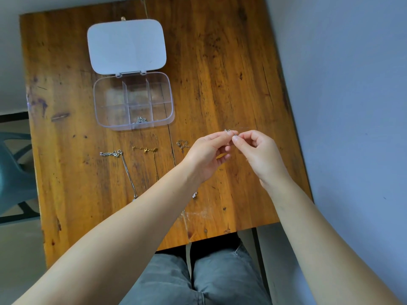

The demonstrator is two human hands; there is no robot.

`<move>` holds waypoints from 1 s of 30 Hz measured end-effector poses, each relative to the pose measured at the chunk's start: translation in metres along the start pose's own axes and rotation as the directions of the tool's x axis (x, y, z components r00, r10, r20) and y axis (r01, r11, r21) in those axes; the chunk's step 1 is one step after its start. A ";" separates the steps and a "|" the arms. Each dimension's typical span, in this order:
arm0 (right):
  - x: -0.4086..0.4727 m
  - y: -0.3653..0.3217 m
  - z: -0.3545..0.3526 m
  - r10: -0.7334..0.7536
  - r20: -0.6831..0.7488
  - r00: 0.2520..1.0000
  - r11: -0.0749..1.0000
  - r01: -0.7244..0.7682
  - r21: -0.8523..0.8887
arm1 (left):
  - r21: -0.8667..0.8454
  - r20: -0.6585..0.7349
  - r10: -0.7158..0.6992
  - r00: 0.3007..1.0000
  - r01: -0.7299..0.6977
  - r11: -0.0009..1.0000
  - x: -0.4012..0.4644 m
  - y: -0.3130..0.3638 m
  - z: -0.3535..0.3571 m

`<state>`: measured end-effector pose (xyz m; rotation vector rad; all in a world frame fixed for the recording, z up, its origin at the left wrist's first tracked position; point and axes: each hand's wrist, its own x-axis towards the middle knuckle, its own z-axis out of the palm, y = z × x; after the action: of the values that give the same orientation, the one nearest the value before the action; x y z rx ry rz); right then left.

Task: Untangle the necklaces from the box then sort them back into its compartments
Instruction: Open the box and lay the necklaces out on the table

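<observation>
Overhead, we see our left hand [207, 155] and right hand [256, 155] pinching a small silver clasp [230, 132] together above the scratched wooden bench [231, 62], three necklaces [123, 159] laid out nearby, the open clear box [133, 101] beyond, blue-grey wall [352, 84] alongside.

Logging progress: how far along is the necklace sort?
Done: silver chain, gold chain and a third lie separated on the table. In hand: both hands pinch a clasp. Left: box holds one chain; the rest unsorted.
</observation>
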<state>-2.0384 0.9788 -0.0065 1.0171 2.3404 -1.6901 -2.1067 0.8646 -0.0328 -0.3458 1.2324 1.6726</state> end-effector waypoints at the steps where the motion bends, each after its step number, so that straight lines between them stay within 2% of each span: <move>1: 0.000 0.001 0.000 0.026 0.008 1.000 0.999 -0.026 0.022 | 0.030 0.007 0.002 1.000 -0.002 1.000 0.001 0.000 -0.001; 4: -0.001 0.006 -0.005 0.169 0.021 0.985 0.971 -0.170 0.167 | 0.056 0.030 -0.024 0.999 0.023 0.998 0.005 0.004 -0.003; 7: -0.006 0.015 -0.012 0.334 0.101 0.937 0.877 -0.348 0.332 | 0.006 0.004 -0.052 0.999 0.052 0.999 0.015 0.013 -0.009; 10: -0.017 0.032 -0.011 0.408 0.153 0.900 0.860 -0.436 0.267 | 0.027 -0.072 -0.033 0.997 0.035 0.999 0.028 0.026 -0.016; 12: -0.025 0.046 -0.005 0.423 0.122 0.898 0.874 -0.439 0.205 | 0.110 -0.118 0.010 0.993 0.003 0.994 0.036 0.035 -0.019; 15: -0.034 0.064 0.004 0.374 -0.006 0.928 0.901 -0.361 0.240 | 0.262 -0.152 0.064 0.986 -0.022 0.965 0.042 0.044 -0.019; 17: -0.038 0.070 0.008 0.289 -0.100 0.952 0.940 -0.262 0.216 | 0.314 -0.162 0.063 0.985 -0.009 0.949 0.043 0.045 -0.018; 19: -0.042 0.077 0.012 0.043 -0.182 0.982 0.998 -0.049 -0.029 | 0.342 -0.191 0.050 0.980 0.019 0.939 0.045 0.044 -0.019; 21: -0.044 0.085 0.016 -0.231 -0.115 0.966 0.911 0.173 -0.376 | 0.400 -0.235 0.052 0.971 0.048 0.915 0.048 0.041 -0.020; 23: -0.045 0.095 0.020 -0.315 0.039 0.948 0.795 0.287 -0.535 | 0.477 -0.242 0.064 0.968 0.061 0.877 0.051 0.037 -0.020; 26: -0.045 0.105 0.023 -0.330 0.195 0.924 0.707 0.379 -0.597 | 0.624 -0.194 0.077 0.978 0.063 0.779 0.054 0.030 -0.018; 30: -0.043 0.112 0.023 -0.366 0.285 0.886 0.638 0.462 -0.616 | 0.735 -0.161 0.088 0.983 0.059 0.676 0.058 0.021 -0.016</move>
<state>-1.9501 0.9577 -0.0885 0.2191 2.8732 -0.7648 -2.1562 0.8825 -0.0684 0.0244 1.9418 1.0225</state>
